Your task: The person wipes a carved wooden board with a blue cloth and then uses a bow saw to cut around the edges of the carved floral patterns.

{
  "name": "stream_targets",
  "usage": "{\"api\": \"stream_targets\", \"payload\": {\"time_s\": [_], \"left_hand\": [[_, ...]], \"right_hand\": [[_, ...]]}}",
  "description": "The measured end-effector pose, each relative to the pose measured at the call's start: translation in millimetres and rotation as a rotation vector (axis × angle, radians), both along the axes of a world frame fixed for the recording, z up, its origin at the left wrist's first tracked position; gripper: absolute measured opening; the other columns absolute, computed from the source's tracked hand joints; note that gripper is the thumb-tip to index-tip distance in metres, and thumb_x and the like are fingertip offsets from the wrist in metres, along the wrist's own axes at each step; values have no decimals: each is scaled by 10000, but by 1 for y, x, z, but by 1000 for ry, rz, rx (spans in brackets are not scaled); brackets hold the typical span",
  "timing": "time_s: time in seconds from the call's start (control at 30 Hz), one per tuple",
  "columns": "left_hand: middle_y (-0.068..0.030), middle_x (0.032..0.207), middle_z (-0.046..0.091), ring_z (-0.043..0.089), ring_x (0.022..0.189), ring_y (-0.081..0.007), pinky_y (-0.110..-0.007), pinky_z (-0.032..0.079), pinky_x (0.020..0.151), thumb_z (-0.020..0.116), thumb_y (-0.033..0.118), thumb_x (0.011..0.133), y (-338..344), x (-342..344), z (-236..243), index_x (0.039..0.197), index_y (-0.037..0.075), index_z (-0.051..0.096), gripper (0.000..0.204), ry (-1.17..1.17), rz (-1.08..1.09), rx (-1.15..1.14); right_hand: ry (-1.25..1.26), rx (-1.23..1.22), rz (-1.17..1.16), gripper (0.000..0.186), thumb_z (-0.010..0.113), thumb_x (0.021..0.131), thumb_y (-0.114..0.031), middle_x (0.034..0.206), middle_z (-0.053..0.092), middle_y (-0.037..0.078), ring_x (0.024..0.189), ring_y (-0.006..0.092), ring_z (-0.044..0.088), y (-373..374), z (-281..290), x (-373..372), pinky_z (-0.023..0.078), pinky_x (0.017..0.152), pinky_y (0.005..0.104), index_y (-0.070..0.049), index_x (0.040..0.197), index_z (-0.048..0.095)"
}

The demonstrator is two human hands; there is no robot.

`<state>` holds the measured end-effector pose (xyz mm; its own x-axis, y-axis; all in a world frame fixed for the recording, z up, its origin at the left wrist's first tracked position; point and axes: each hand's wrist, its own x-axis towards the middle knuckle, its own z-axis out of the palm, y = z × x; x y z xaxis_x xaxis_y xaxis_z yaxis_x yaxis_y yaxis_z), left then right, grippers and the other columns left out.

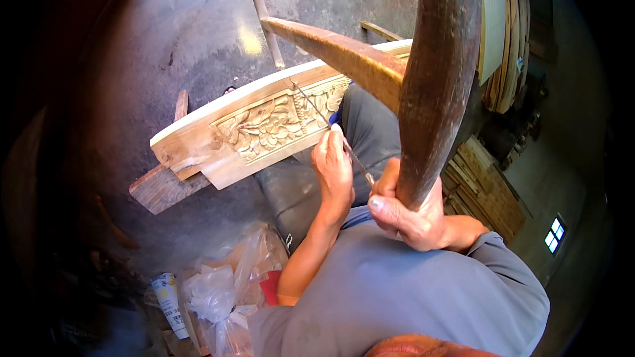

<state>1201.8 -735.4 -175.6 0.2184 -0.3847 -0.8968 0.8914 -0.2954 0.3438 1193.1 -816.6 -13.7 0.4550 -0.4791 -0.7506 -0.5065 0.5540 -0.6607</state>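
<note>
A large wooden frame saw rises over the work, with a dark curved post [436, 73], a tapered crossbar [331, 49] and a slim far end piece [263, 10]. My right hand [407, 218] is closed round the lower end of the dark post. A thin metal blade [307, 98] slants from the far end down toward that hand. The fingers of my left hand [331, 165] are closed at the blade, left of my right hand. Beneath lies a pale curved board [192, 142] with relief-carved foliage [261, 125], beside my dark-trousered leg [367, 125].
A rough timber block [155, 188] props the board's left end on the concrete floor [185, 33]. Stacked sheets and planks [503, 66] stand at the right, with more planks [479, 182] lower down. Knotted clear plastic bags [218, 291] and a white printed roll [169, 304] lie at the lower left.
</note>
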Motion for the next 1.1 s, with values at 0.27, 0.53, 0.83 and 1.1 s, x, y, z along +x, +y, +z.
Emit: {"api": "stream_targets", "payload": {"time_s": [0.27, 0.53, 0.83, 1.1], "left_hand": [[-1, 618, 412, 355, 606, -100, -339, 304, 551, 507, 234, 1051, 6, 8, 10, 703, 41, 472, 399, -76, -104, 1], [17, 587, 420, 350, 549, -96, -332, 303, 509, 494, 185, 1015, 7, 1, -90, 673, 70, 486, 361, 13, 50, -81], [24, 595, 450, 371, 522, -75, -303, 292, 496, 505, 248, 1061, 1, 0, -26, 687, 95, 543, 406, -5, 89, -68], [22, 628, 451, 391, 592, -75, -294, 322, 552, 488, 261, 1079, 10, -17, -37, 693, 82, 515, 426, -279, 80, -130]], "right_hand": [[-32, 41, -96, 263, 693, 993, -74, 606, 487, 24, 463, 89, 426, 8, 2, -5, 325, 416, 264, -57, 847, 476], [36, 21, -123, 251, 683, 1000, -105, 593, 525, 22, 453, 81, 438, 5, -85, 14, 306, 415, 263, -62, 833, 501], [21, 18, 74, 242, 708, 972, -62, 598, 507, 11, 466, 77, 443, -4, -28, 7, 330, 412, 266, -47, 835, 510], [-18, 35, 50, 246, 690, 969, -8, 605, 499, 5, 466, 70, 446, 6, -30, 21, 324, 406, 263, -44, 829, 490]]}}
